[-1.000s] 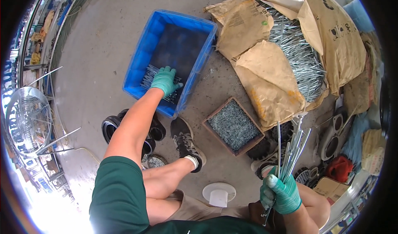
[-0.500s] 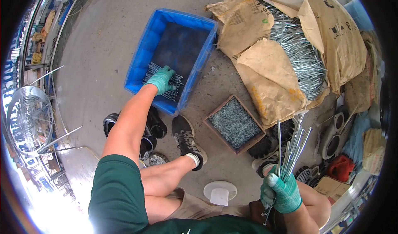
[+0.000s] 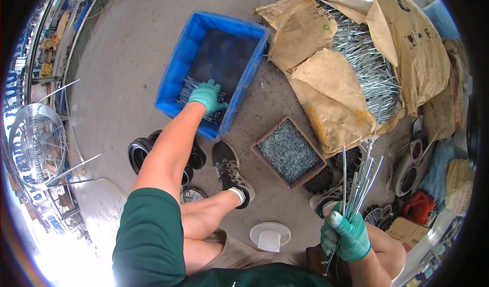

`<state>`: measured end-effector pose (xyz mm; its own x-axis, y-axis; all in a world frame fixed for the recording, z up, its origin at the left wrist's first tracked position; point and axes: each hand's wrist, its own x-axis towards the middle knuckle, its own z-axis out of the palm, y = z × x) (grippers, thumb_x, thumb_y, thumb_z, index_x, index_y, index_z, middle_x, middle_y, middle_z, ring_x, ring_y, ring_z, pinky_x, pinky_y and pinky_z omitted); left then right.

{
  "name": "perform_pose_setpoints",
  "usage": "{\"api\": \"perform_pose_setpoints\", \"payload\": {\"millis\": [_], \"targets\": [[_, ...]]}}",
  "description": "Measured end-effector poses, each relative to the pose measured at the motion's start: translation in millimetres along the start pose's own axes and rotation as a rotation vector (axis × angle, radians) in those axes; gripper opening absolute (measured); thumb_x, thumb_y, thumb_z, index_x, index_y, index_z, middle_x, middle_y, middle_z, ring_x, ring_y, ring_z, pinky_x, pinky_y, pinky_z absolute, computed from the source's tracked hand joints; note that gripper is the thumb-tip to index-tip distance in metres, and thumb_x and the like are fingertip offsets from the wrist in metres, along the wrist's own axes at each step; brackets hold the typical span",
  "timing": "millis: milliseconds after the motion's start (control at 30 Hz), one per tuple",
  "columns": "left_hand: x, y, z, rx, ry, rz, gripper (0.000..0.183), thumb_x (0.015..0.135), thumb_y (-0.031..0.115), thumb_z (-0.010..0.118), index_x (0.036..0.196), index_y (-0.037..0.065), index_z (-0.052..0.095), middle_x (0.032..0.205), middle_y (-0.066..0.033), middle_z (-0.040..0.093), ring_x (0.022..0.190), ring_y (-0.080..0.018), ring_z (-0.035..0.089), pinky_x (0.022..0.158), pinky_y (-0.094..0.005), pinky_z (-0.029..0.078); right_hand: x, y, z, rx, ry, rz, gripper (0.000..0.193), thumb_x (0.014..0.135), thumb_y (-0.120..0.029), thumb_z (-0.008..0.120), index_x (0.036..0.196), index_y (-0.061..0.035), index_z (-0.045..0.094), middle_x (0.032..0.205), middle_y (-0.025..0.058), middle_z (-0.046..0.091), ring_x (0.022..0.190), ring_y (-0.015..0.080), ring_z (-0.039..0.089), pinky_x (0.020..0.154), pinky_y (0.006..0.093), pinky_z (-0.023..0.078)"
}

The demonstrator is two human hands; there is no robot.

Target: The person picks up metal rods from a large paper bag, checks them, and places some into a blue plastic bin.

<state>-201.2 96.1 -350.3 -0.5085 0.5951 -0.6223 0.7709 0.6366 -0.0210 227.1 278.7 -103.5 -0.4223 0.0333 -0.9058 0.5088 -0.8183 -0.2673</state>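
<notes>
My left hand [image 3: 207, 97], in a green work glove, reaches into a blue plastic bin [image 3: 238, 104]. Its fingers are spread over a layer of long thin metal bolts [image 3: 188, 89] at the bin's near end; whether the palm touches them is hidden. In its own green glove, my right hand [image 3: 352, 238] is closed round a bundle of long bolts [image 3: 360, 182] at the lower right. Their shafts point up and away, fanned slightly, while several heads stick out below the fist.
An opened brown paper sack [image 3: 331, 83] full of loose long bolts [image 3: 374, 70] lies at the far right. Between my feet stands a square box [image 3: 256, 152] of small metal pieces. Black round parts [image 3: 138, 154] lie left of my shoe; a metal fan [image 3: 35, 144] stands far left.
My left hand has shifted a little to the right across the bolts in the bin, and its fingers look more spread. The right hand and its bundle have hardly moved.
</notes>
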Motion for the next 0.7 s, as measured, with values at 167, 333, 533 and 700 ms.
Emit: {"api": "perform_pose_setpoints", "payload": {"millis": [167, 333, 533, 700], "targets": [[7, 15, 2, -0.011, 0.004, -0.144, 0.067, 0.075, 0.034, 0.078, 0.129, 0.005, 0.051, 0.136, -0.0207, 0.046, 0.125, -0.0384, 0.049, 0.102, -0.0455, 0.046, -1, -7, 3, 0.019, -0.009, 0.021, 0.029, 0.092, -0.029, 0.067, 0.103, -0.0067, 0.052, 0.054, 0.0025, 0.04, 0.04, 0.0147, 0.04, 0.038, 0.0283, 0.035], [14, 10, 11, -0.023, 0.034, -0.185, 0.065, 0.076, 0.034, 0.078, 0.129, 0.008, 0.052, 0.133, -0.0168, 0.047, 0.122, -0.0366, 0.051, 0.098, -0.0461, 0.049, -7, -5, 3, -0.038, 0.083, -0.029, 0.027, 0.093, -0.027, 0.067, 0.103, -0.0075, 0.051, 0.054, 0.0026, 0.04, 0.039, 0.015, 0.039, 0.038, 0.0287, 0.036], [-8, 20, -14, 0.036, 0.086, -0.145, 0.063, 0.079, 0.043, 0.073, 0.127, 0.008, 0.054, 0.129, -0.019, 0.051, 0.119, -0.0364, 0.054, 0.097, -0.0459, 0.048, -16, -12, -1, -0.058, -0.073, -0.023, 0.024, 0.096, -0.027, 0.062, 0.091, -0.0094, 0.046, 0.057, 0.0022, 0.043, 0.043, 0.0136, 0.043, 0.04, 0.0282, 0.038], [-75, 64, -111, -0.236, 0.137, 0.062, 0.047, 0.088, 0.046, 0.065, 0.104, 0.003, 0.066, 0.098, -0.0186, 0.068, 0.094, -0.032, 0.067, 0.084, -0.0432, 0.052, -24, -5, -1, -0.187, -0.226, -0.104, 0.034, 0.097, -0.034, 0.06, 0.079, -0.0076, 0.05, 0.058, 0.0018, 0.051, 0.046, 0.0115, 0.05, 0.043, 0.0269, 0.042]]}}
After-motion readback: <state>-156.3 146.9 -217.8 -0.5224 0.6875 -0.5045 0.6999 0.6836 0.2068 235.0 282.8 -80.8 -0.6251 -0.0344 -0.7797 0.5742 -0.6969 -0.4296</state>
